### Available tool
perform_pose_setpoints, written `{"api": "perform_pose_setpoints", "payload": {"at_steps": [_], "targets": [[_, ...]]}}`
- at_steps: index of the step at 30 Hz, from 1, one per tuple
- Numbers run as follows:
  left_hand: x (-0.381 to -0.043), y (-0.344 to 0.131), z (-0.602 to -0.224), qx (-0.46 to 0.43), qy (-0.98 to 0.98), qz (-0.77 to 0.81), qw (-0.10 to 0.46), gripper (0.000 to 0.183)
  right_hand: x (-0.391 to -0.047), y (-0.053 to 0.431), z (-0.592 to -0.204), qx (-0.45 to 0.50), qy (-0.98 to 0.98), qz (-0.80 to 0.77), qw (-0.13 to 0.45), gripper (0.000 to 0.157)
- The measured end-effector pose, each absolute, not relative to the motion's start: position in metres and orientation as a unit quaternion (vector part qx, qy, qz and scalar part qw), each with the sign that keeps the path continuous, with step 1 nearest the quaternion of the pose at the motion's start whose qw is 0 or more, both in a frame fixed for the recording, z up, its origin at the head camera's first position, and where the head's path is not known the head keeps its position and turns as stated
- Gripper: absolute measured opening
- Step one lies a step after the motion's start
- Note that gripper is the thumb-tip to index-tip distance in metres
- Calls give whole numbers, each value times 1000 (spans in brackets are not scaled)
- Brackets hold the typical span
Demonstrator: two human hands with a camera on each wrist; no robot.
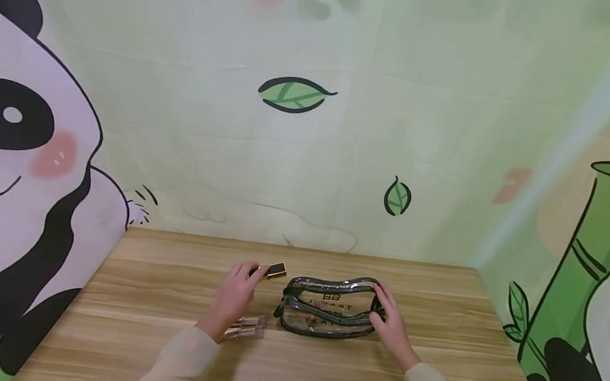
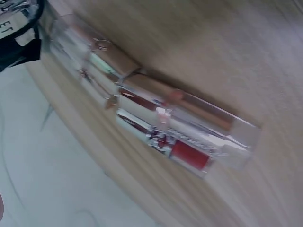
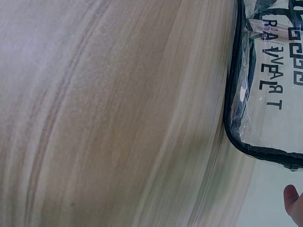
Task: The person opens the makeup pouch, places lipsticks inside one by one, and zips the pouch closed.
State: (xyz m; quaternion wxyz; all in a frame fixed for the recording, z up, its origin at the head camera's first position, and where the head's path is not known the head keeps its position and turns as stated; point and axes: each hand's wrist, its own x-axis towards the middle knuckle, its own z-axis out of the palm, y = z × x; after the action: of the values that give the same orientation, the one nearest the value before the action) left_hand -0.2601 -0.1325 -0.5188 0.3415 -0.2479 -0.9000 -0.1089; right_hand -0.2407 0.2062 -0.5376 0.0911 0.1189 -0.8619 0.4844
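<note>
Lipstick tube (image 1: 277, 270), black and gold, is up in the left hand (image 1: 235, 290), pinched by one end between thumb and fingers just off the left end of a clear pouch (image 1: 329, 320) trimmed in black! Over on the right, the right hand (image 1: 393, 329) has the pouch's right end, bent fingers at the far edge, thumb at the near one, gap partly open. Here's the danger: so little of the tube is covered that a loose pinch or a bump on the black trim could twist it out onto the tabletop (image 1: 166, 281). The pouch looks soft, too, so a slack right grip might let its mouth sag or the whole thing skid. And watch the near side: two clear-ended lipstick tubes (image 1: 245, 332) lie right by the left wrist, where a careless sweep could set them sliding. As for direction, the held tube's long axis runs left to right, its free end aimed right and slightly far; the pouch stretches left to right too.
</note>
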Motion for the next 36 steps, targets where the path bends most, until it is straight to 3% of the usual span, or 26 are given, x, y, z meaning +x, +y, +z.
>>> {"api": "perform_pose_setpoints", "payload": {"at_steps": [15, 24, 36], "targets": [[-251, -99, -493, -272, -920, -87, 267, 58, -221, 193, -504, 110, -861, 490, 85, 56], [-252, -84, -492, -316, -899, -64, 298, 58, -222, 194, -504, 109, -859, 493, 78, 56], [-253, -68, -496, -340, -892, -55, 293, 51, -222, 194, -504, 108, -858, 496, 78, 57]]}}
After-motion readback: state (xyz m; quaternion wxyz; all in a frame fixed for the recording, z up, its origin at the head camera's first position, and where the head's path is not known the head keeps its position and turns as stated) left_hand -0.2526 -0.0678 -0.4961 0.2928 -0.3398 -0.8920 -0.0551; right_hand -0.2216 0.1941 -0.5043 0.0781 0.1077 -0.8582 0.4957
